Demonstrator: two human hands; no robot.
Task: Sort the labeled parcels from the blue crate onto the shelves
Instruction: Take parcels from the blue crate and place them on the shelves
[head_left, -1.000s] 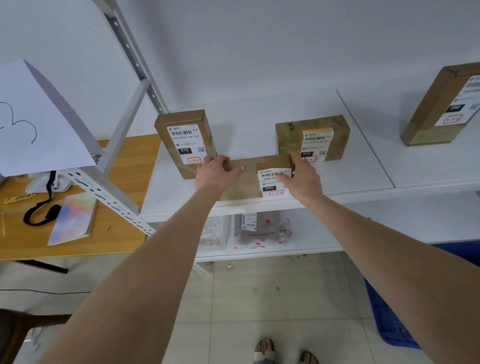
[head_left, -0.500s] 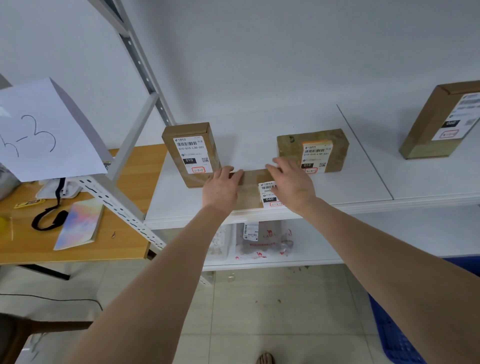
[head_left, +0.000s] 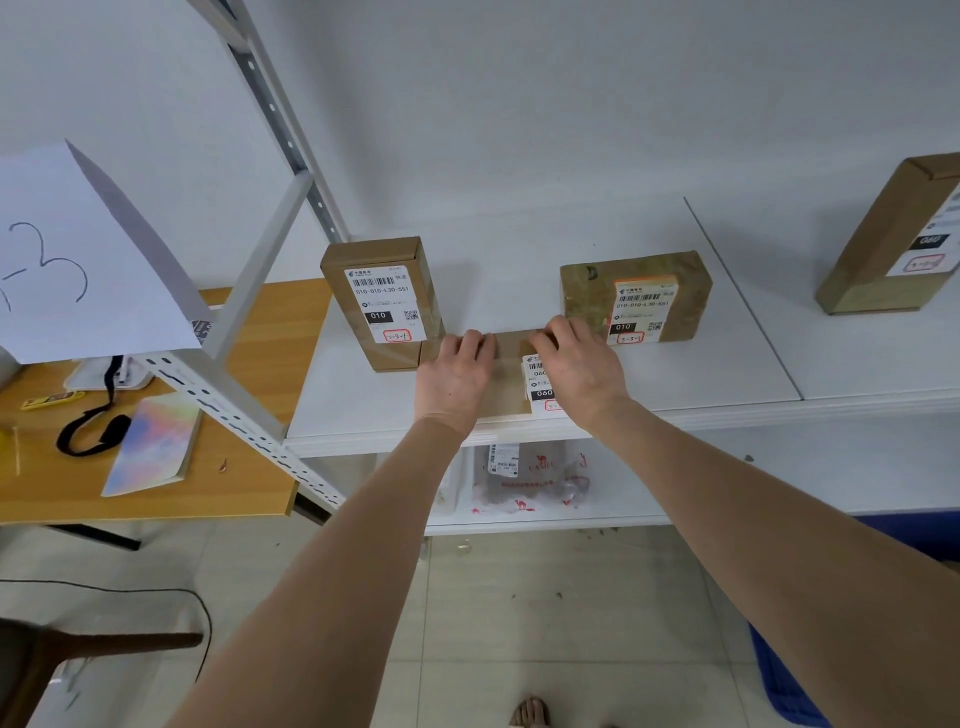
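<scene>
**Steadying before release**

The left hand (head_left: 454, 374) and right hand (head_left: 576, 364) hold the 060 parcel (head_left: 506, 382) by its top edge, fingers curled over it, label facing out for reading. It probably rests on the shelf (head_left: 701, 379), before the gap between the left 010 parcel (head_left: 382, 301) and the right 010 parcel (head_left: 636, 296); its base is hidden.

The middle parcel (head_left: 508, 375) is brown cardboard, its label (head_left: 539, 383) white with black bars. The parcel to its right (head_left: 589, 293) has an orange-rimmed label. White shelf (head_left: 701, 366), orange-brown table (head_left: 249, 452) left, pastel rainbow notebook (head_left: 153, 441), black strap (head_left: 88, 434) — blue crate (head_left: 779, 675).
</scene>
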